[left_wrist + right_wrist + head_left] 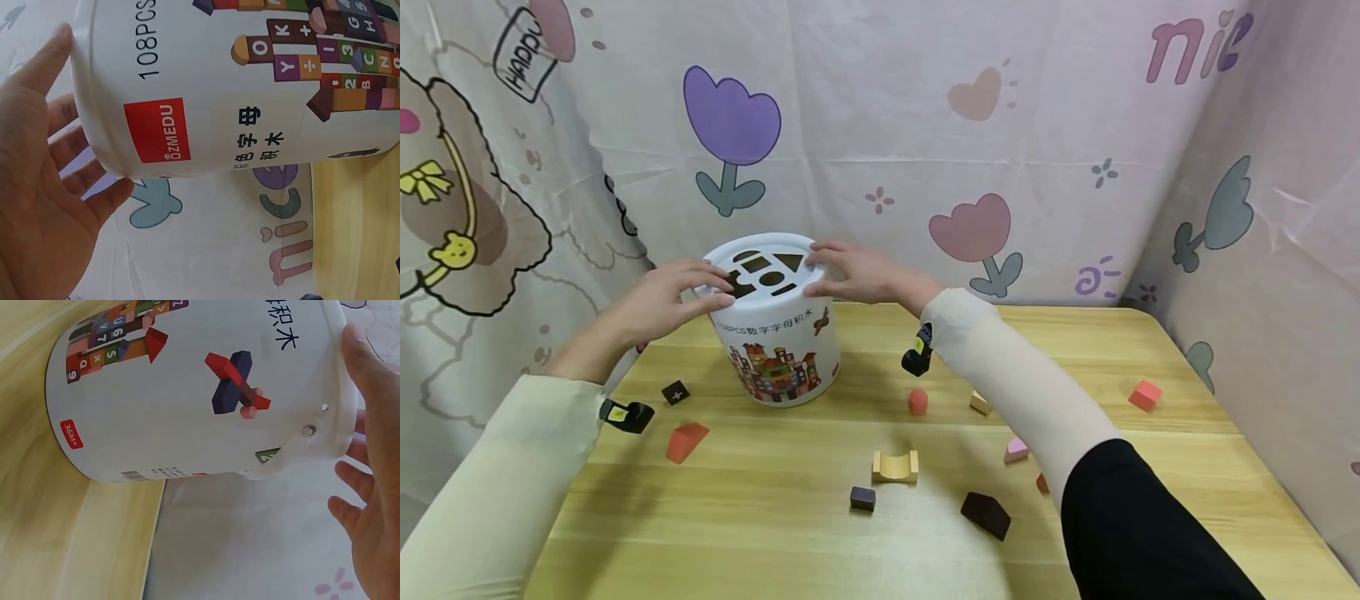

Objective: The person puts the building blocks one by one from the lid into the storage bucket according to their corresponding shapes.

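A white bucket (782, 354) with block pictures stands upright at the back left of the table. Its pale lid (762, 311) has several shaped holes, among them a circle, a triangle and a cross. My left hand (658, 304) holds the lid's left side, fingers over the top and thumb at the front rim. From the right, my right hand (865, 273) grips the opposite edge, thumb at the near side. In the left wrist view, the left hand (53, 169) spans the rim; some fingers of the right hand (375, 469) sit off the rim in the right wrist view.
Loose blocks lie about the wooden table (760, 533): a red one (687, 442), a small black one (675, 392), a yellow arch (895, 467), a dark block (987, 515), a red cylinder (917, 402) and a red cube (1146, 396). A printed curtain (865, 100) hangs close behind.
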### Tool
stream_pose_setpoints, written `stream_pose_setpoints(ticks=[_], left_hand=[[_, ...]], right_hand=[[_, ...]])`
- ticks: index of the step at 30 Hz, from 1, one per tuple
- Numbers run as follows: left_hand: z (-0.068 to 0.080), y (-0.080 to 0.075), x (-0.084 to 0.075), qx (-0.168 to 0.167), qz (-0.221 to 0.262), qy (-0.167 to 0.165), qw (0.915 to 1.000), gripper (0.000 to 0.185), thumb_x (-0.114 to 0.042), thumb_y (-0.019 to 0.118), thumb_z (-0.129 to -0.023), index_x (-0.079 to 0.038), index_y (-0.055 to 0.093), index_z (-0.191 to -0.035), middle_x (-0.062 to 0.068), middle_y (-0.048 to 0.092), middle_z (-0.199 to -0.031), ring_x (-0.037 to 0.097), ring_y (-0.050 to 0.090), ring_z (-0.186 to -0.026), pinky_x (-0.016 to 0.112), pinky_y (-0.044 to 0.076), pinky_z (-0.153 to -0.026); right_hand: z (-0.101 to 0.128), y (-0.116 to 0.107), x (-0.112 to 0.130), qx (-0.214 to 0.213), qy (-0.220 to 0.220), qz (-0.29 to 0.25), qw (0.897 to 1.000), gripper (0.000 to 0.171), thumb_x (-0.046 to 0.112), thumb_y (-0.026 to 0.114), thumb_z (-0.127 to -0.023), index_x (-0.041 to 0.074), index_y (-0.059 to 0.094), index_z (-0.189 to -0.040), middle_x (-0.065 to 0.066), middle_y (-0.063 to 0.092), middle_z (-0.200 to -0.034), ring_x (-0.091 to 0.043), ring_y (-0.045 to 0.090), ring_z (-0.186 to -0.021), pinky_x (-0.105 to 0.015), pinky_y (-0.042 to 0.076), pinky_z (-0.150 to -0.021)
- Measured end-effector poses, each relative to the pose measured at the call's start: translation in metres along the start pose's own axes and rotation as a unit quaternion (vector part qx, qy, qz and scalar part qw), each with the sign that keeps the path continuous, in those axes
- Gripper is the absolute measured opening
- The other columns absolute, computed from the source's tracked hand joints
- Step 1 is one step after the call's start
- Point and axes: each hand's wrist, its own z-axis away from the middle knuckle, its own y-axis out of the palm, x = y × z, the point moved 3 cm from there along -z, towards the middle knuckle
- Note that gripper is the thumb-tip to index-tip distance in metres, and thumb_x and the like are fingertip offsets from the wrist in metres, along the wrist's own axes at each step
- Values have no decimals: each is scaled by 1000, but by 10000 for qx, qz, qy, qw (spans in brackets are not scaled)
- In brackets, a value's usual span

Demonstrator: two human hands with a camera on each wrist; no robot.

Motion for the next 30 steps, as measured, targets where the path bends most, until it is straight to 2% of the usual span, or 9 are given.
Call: stream_pose_setpoints(ticks=[3, 7, 12, 21, 26, 30], left_hand=[[-3, 2, -6, -69, 7, 34, 10000, 39, -39, 63, -96, -6, 70, -116, 16, 52, -138, 43, 35, -134, 65, 26, -107], [-7, 7, -14, -92, 18, -78, 9999, 45, -42, 60, -97, -4, 67, -120, 18, 48, -141, 43, 32, -135, 65, 28, -106], [-14, 16, -23, -81, -56, -190, 9998, 53, -46, 56, -98, -3, 61, -129, 21, 42, -146, 44, 35, -134, 64, 32, -104], [-31, 32, -39, 132, -613, -169, 9979, 62, -51, 39, -103, -4, 49, -142, 21, 31, -154, 45, 27, -140, 64, 22, -111], [-42, 41, -47, 248, -542, -172, 9981, 64, -51, 35, -104, -6, 42, -148, 19, 25, -158, 44, 23, -142, 63, 19, -112], [-54, 49, -53, 309, -496, -127, 9982, 71, -59, 33, -101, -8, 38, -151, 16, 23, -159, 41, 22, -143, 60, 19, -114]], right_hand=[[7, -5, -1, -20, -28, 112, 9999, 71, 67, 51, -90, 23, 47, -145, 2, 27, -158, -23, 33, -140, -38, 31, -114], [16, -11, -5, -75, -19, 242, 9997, 71, 68, 51, -90, 21, 50, -143, 0, 30, -157, -24, 37, -137, -38, 32, -112], [29, -15, -12, -116, 47, 340, 9993, 72, 67, 50, -91, 19, 49, -144, -1, 28, -159, -26, 36, -139, -40, 31, -113], [55, -21, -28, -227, 171, 469, 9985, 65, 61, 47, -96, 19, 47, -146, -2, 33, -156, -28, 40, -136, -42, 35, -111], [72, -26, -35, -433, 114, 777, 9960, 63, 56, 47, -98, 15, 47, -145, -4, 39, -153, -27, 42, -135, -42, 35, -110], [87, -31, -39, -702, 54, 1052, 9920, 56, 52, 49, -99, 13, 56, -138, -6, 46, -147, -26, 43, -133, -43, 36, -109]])
